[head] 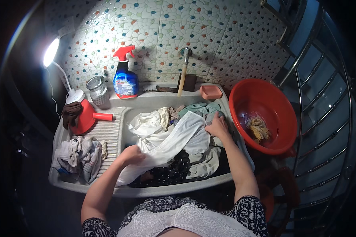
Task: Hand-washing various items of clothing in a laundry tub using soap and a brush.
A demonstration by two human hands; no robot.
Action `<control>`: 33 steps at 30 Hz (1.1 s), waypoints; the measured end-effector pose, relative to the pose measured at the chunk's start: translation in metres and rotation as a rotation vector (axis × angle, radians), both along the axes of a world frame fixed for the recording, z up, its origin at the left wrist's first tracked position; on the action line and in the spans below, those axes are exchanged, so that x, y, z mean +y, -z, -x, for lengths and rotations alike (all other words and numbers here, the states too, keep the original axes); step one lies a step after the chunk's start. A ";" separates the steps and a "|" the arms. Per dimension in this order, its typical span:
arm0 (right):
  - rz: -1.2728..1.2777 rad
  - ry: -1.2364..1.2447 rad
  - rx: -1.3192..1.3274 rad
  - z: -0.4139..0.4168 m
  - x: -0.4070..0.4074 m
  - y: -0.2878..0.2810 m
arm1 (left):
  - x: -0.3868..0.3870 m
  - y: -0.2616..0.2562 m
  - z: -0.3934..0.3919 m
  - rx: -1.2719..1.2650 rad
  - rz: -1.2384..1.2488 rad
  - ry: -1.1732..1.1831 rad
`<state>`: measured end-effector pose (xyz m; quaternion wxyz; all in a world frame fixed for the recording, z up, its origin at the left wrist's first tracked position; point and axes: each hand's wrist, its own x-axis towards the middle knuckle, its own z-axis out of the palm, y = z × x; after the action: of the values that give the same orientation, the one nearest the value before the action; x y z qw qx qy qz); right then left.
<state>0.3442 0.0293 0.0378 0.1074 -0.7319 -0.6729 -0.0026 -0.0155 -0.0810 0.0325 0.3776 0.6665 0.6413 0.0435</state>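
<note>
Stretched between my two hands is a white cloth garment (pixel 178 142), its long hemmed edge running diagonally over the sink basin. My left hand (pixel 133 155) grips its lower left part. My right hand (pixel 217 126) holds its upper right end, beside a sage-green garment (pixel 195 109). Below the white cloth, the basin holds a black polka-dot garment (pixel 175 171) and a pale grey-green garment (pixel 206 166). Another bunched white fabric (pixel 145 124) lies at the basin's back left. The cloth partly covers the pile.
On the ribbed washboard (pixel 114 133) are crumpled light laundry (pixel 80 155) and a red plastic scoop (pixel 83 118) with a brown cloth on it. A spray bottle (pixel 126 80), glass jar (pixel 98 90), lit lamp (pixel 52 51), tap (pixel 185 59) and soap dish (pixel 210 92) line the back. A red basin (pixel 273 109) stands right.
</note>
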 end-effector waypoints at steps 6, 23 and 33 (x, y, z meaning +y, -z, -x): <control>0.318 -0.128 1.351 -0.031 -0.041 -0.034 | 0.058 0.081 -0.045 0.013 -0.384 0.096; 0.677 -0.709 1.667 -0.039 -0.068 -0.098 | 0.100 -0.080 0.007 -1.270 -0.146 -0.371; 0.642 -0.199 1.188 -0.089 -0.005 -0.073 | 0.049 0.046 -0.042 -0.751 0.116 -0.145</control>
<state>0.4336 0.0242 0.1112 0.2360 -0.5394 -0.5313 0.6092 0.0266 -0.0318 -0.0131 0.6191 0.5345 0.5054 0.2748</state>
